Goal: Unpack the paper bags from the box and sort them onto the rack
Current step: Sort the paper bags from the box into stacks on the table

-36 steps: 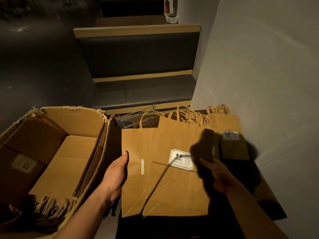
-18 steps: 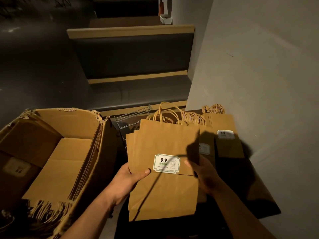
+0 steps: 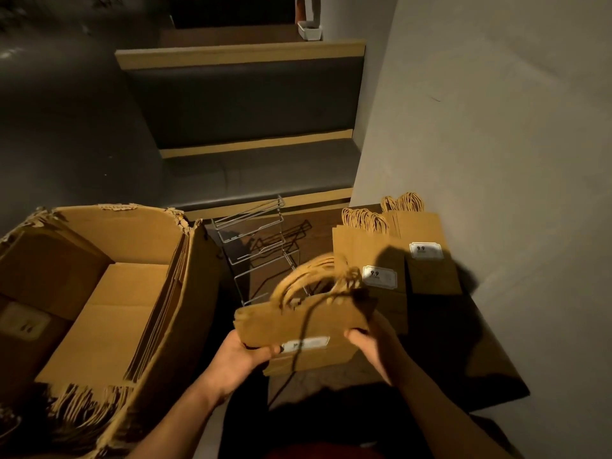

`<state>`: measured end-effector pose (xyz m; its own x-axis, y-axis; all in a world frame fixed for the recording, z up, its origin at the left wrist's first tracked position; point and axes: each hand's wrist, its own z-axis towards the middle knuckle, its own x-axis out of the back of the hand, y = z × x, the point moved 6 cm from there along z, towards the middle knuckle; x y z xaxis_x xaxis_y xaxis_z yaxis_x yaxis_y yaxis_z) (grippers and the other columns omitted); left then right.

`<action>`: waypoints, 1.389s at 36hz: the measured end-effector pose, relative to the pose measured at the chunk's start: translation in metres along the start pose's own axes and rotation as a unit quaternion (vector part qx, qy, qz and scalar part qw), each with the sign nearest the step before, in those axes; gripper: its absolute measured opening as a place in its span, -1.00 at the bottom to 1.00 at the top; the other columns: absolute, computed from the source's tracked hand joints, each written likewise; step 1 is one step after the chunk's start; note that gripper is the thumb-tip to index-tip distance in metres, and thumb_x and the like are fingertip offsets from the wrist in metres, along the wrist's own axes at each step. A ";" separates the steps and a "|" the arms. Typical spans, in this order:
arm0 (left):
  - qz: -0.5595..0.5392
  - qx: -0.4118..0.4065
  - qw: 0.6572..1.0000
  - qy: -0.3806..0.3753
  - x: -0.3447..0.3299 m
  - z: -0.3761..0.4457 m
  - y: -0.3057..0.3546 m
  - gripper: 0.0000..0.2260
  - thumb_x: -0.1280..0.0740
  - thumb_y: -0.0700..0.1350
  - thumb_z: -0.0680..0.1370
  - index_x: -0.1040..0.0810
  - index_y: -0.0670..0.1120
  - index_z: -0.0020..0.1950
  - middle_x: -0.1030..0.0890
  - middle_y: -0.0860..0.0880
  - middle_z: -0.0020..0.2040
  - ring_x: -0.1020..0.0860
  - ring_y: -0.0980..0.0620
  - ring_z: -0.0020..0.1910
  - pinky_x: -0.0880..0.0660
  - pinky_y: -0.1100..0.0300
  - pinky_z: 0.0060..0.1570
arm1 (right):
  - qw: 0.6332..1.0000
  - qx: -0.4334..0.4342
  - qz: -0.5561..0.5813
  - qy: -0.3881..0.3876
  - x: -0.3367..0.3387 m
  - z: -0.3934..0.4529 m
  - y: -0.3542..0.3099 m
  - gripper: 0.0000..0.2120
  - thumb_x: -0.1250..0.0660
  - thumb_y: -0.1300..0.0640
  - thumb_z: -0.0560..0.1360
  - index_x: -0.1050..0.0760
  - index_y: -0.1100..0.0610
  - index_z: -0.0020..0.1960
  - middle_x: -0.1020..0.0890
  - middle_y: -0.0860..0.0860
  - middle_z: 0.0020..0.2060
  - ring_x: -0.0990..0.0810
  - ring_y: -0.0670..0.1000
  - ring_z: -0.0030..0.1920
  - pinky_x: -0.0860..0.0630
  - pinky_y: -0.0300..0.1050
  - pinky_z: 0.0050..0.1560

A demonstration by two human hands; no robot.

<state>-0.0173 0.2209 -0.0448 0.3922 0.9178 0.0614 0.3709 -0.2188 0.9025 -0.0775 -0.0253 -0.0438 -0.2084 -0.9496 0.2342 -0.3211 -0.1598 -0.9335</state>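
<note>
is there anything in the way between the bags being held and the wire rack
Nothing visible blocks the way. Both hands, left and right, hold the stack of paper bags just in front of the wire rack, whose tiers look empty. The other bag piles lie to its right, and the box stands to its left.

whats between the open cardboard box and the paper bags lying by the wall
In the head view, a silver wire rack stands between the open brown cardboard box and the flat brown paper bags by the grey wall.
</note>
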 end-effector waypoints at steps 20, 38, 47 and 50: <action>0.018 0.022 1.000 -0.012 0.005 0.004 -0.021 -0.72 -0.46 -0.39 0.43 -0.64 -0.07 0.03 -0.72 0.02 -0.04 -0.67 0.07 -0.03 -0.54 0.17 0.05 | 0.996 -0.089 -0.007 0.013 -0.015 -0.006 0.014 -0.68 -0.36 0.33 0.48 -0.52 0.02 0.15 -0.66 -0.06 -0.03 -0.62 -0.11 -0.02 -0.50 -0.35 -0.06; 0.105 0.046 0.986 -0.117 -0.012 -0.006 -0.061 -0.63 -0.33 -0.32 0.39 -0.48 -0.05 0.16 -0.64 -0.05 -0.10 -0.56 0.09 -0.13 -0.45 0.32 -0.17 | 0.965 -0.227 0.074 0.105 -0.019 -0.077 0.067 -0.48 -0.40 0.41 0.37 -0.45 -0.02 0.20 -0.65 0.03 0.03 -0.64 0.05 0.03 -0.58 0.08 0.09; 0.136 0.080 0.984 -0.088 -0.013 0.005 -0.092 -0.66 -0.35 -0.34 0.33 -0.45 -0.12 0.07 -0.63 -0.16 -0.06 -0.58 -0.24 0.05 -0.48 0.14 -0.07 | 0.953 -0.244 0.051 0.170 -0.022 -0.081 0.083 -0.59 -0.35 0.50 0.35 -0.45 0.12 0.08 -0.63 0.19 0.01 -0.63 0.18 0.00 -0.58 0.17 0.08; 0.126 0.086 0.985 -0.084 -0.014 0.011 -0.092 -0.60 -0.29 -0.29 0.33 -0.49 -0.08 0.16 -0.65 -0.22 -0.02 -0.58 -0.22 0.02 -0.48 0.03 -0.03 | 0.949 -0.251 0.058 0.181 -0.019 -0.070 0.088 -0.57 -0.37 0.49 0.33 -0.45 0.11 0.08 -0.63 0.15 -0.03 -0.63 0.18 -0.01 -0.58 0.19 0.08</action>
<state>-0.0477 0.2248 -0.1333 0.6191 0.7620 0.1899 0.3745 -0.4991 0.7814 -0.1667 -0.0027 -0.1117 -0.5443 -0.7833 0.3004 -0.6576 0.1759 -0.7326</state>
